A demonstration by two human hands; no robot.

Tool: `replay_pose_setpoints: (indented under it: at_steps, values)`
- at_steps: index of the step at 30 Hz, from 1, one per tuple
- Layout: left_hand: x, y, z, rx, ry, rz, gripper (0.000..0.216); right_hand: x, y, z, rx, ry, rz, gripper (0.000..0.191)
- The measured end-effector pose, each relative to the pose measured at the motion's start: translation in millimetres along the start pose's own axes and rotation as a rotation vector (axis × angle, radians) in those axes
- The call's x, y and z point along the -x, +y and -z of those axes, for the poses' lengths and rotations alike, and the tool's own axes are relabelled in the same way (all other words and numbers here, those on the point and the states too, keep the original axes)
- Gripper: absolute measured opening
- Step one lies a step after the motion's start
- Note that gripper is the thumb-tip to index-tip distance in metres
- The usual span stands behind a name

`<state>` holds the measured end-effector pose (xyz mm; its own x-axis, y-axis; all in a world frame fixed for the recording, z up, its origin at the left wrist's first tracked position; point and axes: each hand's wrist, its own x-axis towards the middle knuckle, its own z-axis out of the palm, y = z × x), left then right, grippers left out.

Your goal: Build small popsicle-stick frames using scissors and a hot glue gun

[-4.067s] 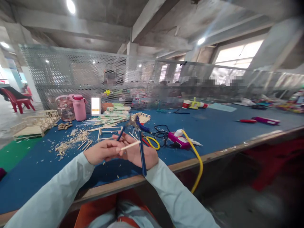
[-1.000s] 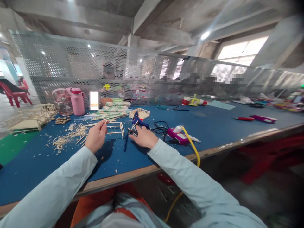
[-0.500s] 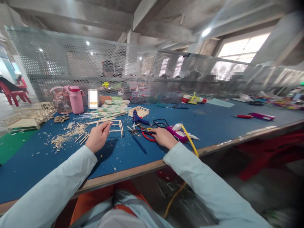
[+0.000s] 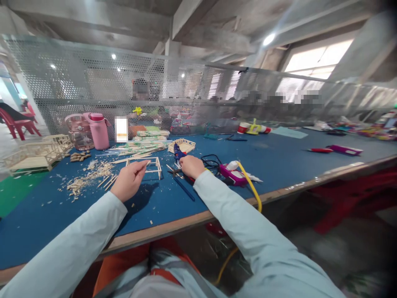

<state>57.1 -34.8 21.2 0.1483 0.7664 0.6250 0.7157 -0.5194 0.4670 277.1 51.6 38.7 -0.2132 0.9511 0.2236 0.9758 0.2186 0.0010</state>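
- With right hand (image 4: 192,166), touching the glue gun (image 4: 178,151); covering its near part, so cannot tell if gripping fully.
- Seeing the glue gun just beyond and left of this hand, running lengthwise roughly away from the table (image 4: 167,211) edge; lying farther from left hand (image 4: 128,181).
- With left hand, pinching a small pale piece (image 4: 148,162) before the frame (image 4: 160,167).

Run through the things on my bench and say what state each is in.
Glue gun, right hand on it, partly hidden
Stick, pinched in left hand, mostly hidden
Pliers, lying, partly covered
Frame, open-sided
Flask, upright, capped
Scraps, scattered
Nuts, heaped
Cord, partly dangling
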Motion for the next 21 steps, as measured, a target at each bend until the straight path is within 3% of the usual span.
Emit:
replay_pose_setpoints:
  at_steps: [3, 5, 8, 12, 14, 15, 17, 19, 21]
  values:
    - [-0.1, -2.8, 4.5, -0.044, -0.116, -0.106, 0.035, 22.0, -15.5, 14.6, -0.230, 0.284, 0.267, 0.035]
    - [0.1, -4.0, 5.1, -0.084, -0.160, -0.106, 0.038, 35.4, -27.9, 22.5, -0.345, 0.283, 0.565, 0.035]
    - [0.1, -5.9, 0.8, -0.131, -0.171, -0.097, 0.048, 42.3, -43.3, 22.1, -0.327, 0.177, 0.765, 0.029]
    - [-3.3, -10.3, 2.4, -0.156, -0.258, -0.113, 0.049, 34.7, -51.9, 7.6, -0.223, 0.124, 0.768, 0.022]
    - [-6.8, -13.3, 15.8, -0.163, -0.216, -0.097, 0.043, 31.9, -51.2, 0.3, -0.196, 0.137, 0.720, 0.021]
    - [-8.7, -14.8, 25.4, -0.168, -0.136, -0.076, 0.040, 31.6, -49.8, -2.9, -0.198, 0.144, 0.699, 0.022]
    - [-12.1, -16.8, 45.6, -0.162, 0.140, 0.055, 0.041, 32.5, -45.9, -8.5, -0.226, 0.154, 0.677, 0.023]
    - [-13.6, -15.2, 58.7, -0.186, 0.253, 0.144, 0.044, 34.5, -42.4, -12.8, -0.260, 0.174, 0.671, 0.023]
    - [-12.1, -8.5, 57.8, -0.180, 0.093, 0.101, 0.042, 37.0, -41.0, -15.2, -0.280, 0.220, 0.673, 0.024]
